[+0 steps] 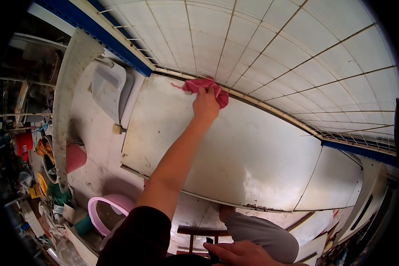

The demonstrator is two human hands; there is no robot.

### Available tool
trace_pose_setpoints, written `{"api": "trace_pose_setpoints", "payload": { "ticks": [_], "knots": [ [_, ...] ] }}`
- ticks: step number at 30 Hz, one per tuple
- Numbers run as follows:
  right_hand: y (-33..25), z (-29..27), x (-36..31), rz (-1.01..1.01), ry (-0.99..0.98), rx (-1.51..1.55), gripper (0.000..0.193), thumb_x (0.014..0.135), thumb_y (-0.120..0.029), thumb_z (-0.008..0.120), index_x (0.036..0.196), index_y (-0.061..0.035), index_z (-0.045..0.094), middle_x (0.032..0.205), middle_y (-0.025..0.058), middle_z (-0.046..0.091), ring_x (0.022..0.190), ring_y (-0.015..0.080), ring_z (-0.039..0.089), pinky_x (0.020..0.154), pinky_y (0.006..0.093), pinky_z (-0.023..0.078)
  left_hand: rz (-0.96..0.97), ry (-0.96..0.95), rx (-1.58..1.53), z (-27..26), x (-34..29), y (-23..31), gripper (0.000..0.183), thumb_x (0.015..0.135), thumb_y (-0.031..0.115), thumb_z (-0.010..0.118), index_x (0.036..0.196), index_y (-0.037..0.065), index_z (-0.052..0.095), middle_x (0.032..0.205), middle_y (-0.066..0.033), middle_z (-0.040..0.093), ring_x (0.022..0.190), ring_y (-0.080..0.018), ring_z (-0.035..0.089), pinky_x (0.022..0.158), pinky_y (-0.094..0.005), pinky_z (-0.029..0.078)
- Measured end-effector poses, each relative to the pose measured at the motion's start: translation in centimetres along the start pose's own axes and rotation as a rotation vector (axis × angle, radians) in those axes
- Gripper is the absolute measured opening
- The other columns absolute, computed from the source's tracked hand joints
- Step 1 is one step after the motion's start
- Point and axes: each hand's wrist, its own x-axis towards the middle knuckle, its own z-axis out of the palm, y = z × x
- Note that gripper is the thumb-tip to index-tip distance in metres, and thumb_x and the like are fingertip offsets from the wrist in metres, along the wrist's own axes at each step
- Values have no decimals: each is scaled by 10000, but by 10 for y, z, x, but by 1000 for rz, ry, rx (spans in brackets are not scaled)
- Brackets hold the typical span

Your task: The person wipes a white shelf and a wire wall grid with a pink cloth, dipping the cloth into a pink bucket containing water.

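My left hand (206, 105) reaches across a pale, stained flat panel (181, 146) to its far edge. Bunched under its closed fingers is a red cloth (221, 98), pressed where the panel meets the white wire-grid wall; a loose end trails to the left. Low in the picture, my right hand (241, 253) is beside my grey-clad leg (266, 232). Its fingers bend around or against a small dark object (211, 249), whose kind I cannot make out. Part of that hand is cut off by the lower edge.
A grey dustpan (108, 88) and a small brush (118, 129) are left of the panel. Closer in are a pink basin (92, 213) and a red bucket (76, 158). Cluttered shelves line the far left. Blue metal posts (135, 62) frame the grid wall (270, 48).
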Motion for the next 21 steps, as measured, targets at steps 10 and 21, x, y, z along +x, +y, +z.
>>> {"api": "trace_pose_setpoints", "payload": {
  "ticks": [10,21],
  "knots": [
    [-1,-1,-2,67,-57,58,478,855,-255,584,1284,-76,474,1085,174,577,973,347,547,821,415,424,83,124,108,11,-3,-16,268,782,119,551,1044,74,588,951,-145,504,866,-315,563,647,-412,500],
    [5,-5,-14,40,15,-9,476,854,-259,578,1275,-60,476,1070,169,577,941,343,543,814,415,423,-23,-44,442,-51,23,-91,347,796,176,522,1124,62,529,1105,-155,515,985,-315,580,770,-430,503]
  ]
}}
